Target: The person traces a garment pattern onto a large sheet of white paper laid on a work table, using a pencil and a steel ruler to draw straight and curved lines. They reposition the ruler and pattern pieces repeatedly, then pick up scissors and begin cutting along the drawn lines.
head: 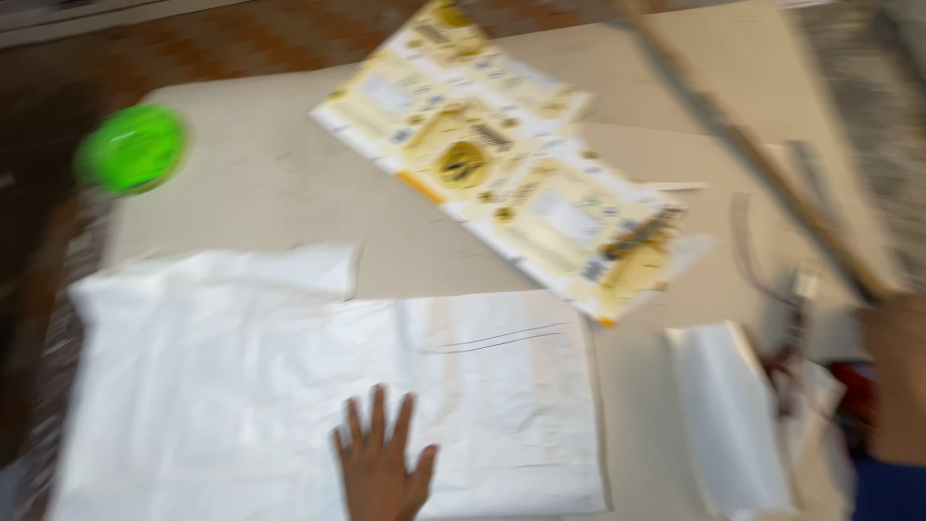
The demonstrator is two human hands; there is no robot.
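Blurred view down onto tabletop (270, 183): left hand (381, 463) flat, fingers spread, grip holding nothing, pinning white paper sheet (241, 386) w/ pencil lines; right hand (897, 376) at edge, apparently round long stick (752, 154), grip unclear; yellow printed card (502, 154) beyond, green ball (132, 148) far left

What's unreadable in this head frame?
- Right hand: head view, cut by the right edge; motion blur hides its grip on the long stick.
- Left hand: flat on the white sheet, wrist cut by the bottom edge.
- Clutter by the folded white paper: too blurred to identify.
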